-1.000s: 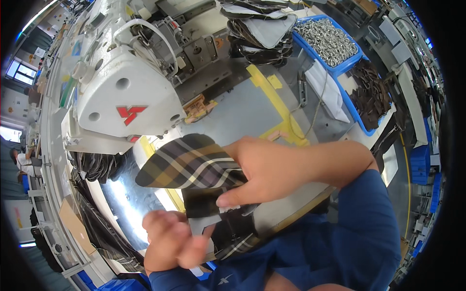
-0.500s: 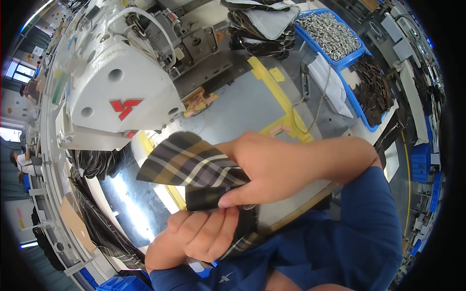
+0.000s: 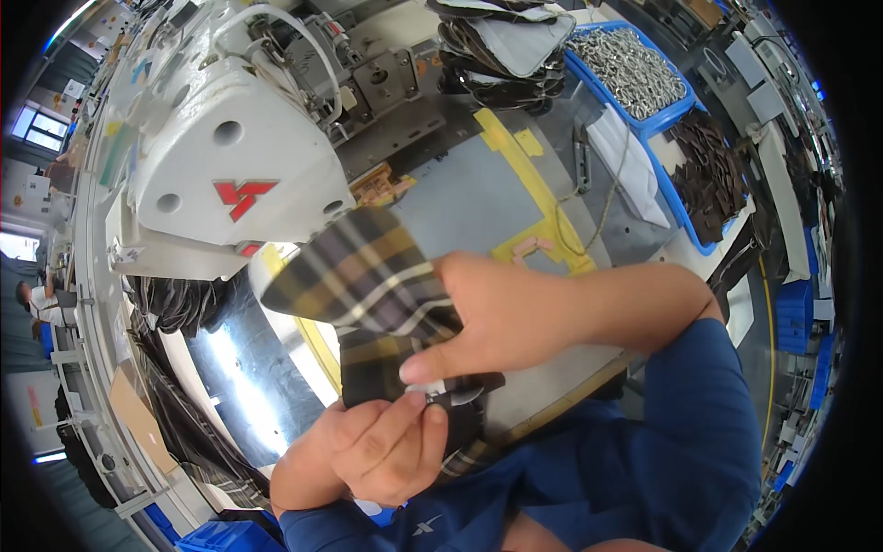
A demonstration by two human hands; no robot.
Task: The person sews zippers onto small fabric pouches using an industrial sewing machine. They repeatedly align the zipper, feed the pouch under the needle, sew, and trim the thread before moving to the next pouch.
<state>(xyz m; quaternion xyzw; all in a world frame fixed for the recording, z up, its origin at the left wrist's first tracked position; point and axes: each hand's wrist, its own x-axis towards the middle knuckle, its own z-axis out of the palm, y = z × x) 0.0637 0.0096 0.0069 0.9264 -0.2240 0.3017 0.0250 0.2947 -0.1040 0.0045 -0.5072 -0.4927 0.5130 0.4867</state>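
A plaid fabric piece in brown, grey and white hangs folded between my hands, close to my body. My right hand is closed on it, with the thumb pressed on top and the other fingers hidden behind the cloth. Just below, my left hand is curled with thumb and fingertips pinched at the dark edge of the fabric. At those fingertips lies a small whitish, shiny piece, partly covered and too small to name. A lower fold of plaid shows under the left hand.
A white sewing machine stands at the left. Stacked dark fabric pieces sit at the back. Blue bins hold metal rings and brown strips. Thread snips and yellow tape lie on the table.
The fabric has opened upward and tilted, showing more plaid. My left fingers have shifted at its edge, and the small whitish piece is now more exposed. My right thumb has moved slightly left.
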